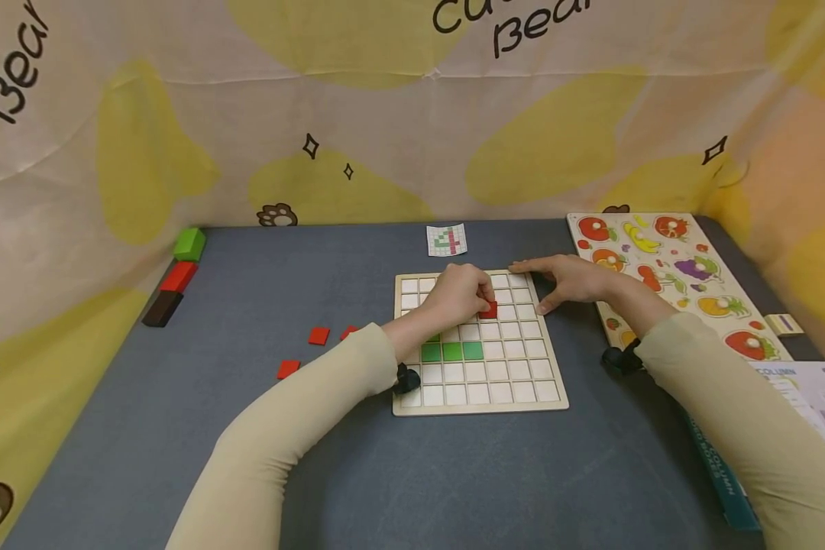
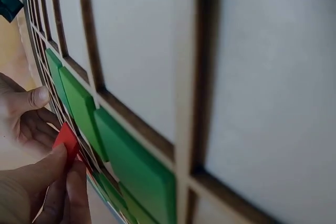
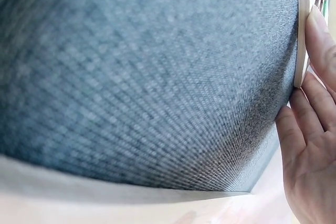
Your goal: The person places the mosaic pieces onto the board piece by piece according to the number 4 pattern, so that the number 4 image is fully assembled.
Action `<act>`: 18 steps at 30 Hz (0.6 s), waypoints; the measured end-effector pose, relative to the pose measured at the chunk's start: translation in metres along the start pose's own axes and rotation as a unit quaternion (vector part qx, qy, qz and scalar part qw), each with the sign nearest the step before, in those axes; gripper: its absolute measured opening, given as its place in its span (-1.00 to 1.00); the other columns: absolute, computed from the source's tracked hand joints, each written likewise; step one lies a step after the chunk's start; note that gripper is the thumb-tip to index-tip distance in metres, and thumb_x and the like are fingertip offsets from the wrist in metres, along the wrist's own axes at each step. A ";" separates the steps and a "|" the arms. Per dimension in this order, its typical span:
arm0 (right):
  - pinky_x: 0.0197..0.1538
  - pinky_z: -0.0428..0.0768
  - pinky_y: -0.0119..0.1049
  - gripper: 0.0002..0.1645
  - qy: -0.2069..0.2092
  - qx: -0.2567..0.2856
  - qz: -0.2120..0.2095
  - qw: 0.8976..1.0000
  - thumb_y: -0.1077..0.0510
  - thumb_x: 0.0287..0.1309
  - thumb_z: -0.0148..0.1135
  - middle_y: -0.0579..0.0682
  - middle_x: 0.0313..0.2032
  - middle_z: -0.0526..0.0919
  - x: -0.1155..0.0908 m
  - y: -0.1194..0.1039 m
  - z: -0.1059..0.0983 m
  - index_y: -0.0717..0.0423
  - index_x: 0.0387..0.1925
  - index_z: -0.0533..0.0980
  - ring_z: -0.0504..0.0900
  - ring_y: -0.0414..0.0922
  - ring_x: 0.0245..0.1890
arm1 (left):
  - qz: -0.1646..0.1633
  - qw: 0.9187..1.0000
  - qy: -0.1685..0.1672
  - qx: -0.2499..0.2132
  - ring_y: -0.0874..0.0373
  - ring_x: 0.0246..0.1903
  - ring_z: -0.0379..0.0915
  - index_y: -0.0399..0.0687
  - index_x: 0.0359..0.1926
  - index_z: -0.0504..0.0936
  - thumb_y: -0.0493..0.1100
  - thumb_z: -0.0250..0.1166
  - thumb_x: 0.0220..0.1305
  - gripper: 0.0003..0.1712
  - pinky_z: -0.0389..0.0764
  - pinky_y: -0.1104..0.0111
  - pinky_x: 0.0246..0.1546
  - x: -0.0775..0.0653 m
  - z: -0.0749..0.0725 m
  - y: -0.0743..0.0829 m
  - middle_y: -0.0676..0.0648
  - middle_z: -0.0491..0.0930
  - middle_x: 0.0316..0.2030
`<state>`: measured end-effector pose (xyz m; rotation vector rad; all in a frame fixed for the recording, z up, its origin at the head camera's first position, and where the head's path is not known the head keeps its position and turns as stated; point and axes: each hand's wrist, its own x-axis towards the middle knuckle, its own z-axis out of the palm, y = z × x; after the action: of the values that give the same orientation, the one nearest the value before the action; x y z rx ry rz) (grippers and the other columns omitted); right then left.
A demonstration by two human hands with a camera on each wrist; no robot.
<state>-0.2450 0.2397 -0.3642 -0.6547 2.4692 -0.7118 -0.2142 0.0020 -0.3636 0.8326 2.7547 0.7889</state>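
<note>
A pale wooden grid board (image 1: 481,410) with white square cells lies on the grey table. My left hand (image 1: 459,294) reaches over it from the left and pinches a red square tile (image 2: 66,138) between thumb and fingers, close over the upper middle cells. Green square tiles (image 1: 451,351) fill several cells nearer me; the left forearm and hand hide part of the board. At its far right corner my right hand (image 1: 577,279) rests with fingers extended, fingertips at the far edge and thumb (image 3: 319,38) against the right edge.
Loose red tiles (image 1: 319,336) lie left of the board. A small pattern card (image 1: 447,241) lies behind it. Green, red and dark blocks (image 1: 179,276) line the table's left edge. At right are a fruit-picture board (image 1: 667,263) and a printed box (image 1: 722,473).
</note>
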 end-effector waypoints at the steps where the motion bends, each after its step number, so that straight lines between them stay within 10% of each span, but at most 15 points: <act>1: 0.45 0.15 0.29 -0.04 0.000 0.000 -0.002 1.000 0.10 0.02 0.49 0.20 0.50 0.19 0.000 0.000 0.000 0.04 0.45 0.27 0.08 0.29 0.51 | -0.003 1.000 -0.003 0.002 0.08 -0.21 0.70 -0.04 -0.35 0.80 -0.25 0.42 0.17 -0.95 0.50 0.21 0.24 0.000 0.000 0.000 -0.02 0.80 -0.33; 10: 0.45 0.13 0.31 -0.05 0.000 -0.001 -0.001 1.000 0.11 0.02 0.49 0.20 0.50 0.20 -0.001 0.000 0.001 0.05 0.44 0.28 0.07 0.30 0.51 | 0.025 0.998 -0.042 0.026 0.09 -0.16 0.59 -0.02 -0.04 0.77 -0.23 0.40 0.20 -0.72 0.58 0.39 -0.21 -0.003 -0.007 -0.009 -0.06 0.76 -0.18; 18: 0.44 0.13 0.32 -0.04 0.000 -0.009 0.001 1.000 0.10 0.02 0.49 0.21 0.49 0.20 0.000 0.001 0.000 0.01 0.44 0.28 0.08 0.31 0.51 | 0.011 0.997 -0.055 -0.050 0.15 -0.34 0.49 -0.09 -0.04 0.74 -0.22 0.37 0.22 -0.74 0.43 0.45 -0.35 -0.027 -0.062 -0.066 -0.08 0.67 -0.28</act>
<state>-0.2450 0.2405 -0.3646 -0.6586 2.4781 -0.6895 -0.2406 -0.0873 -0.3464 0.8600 2.5916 0.8512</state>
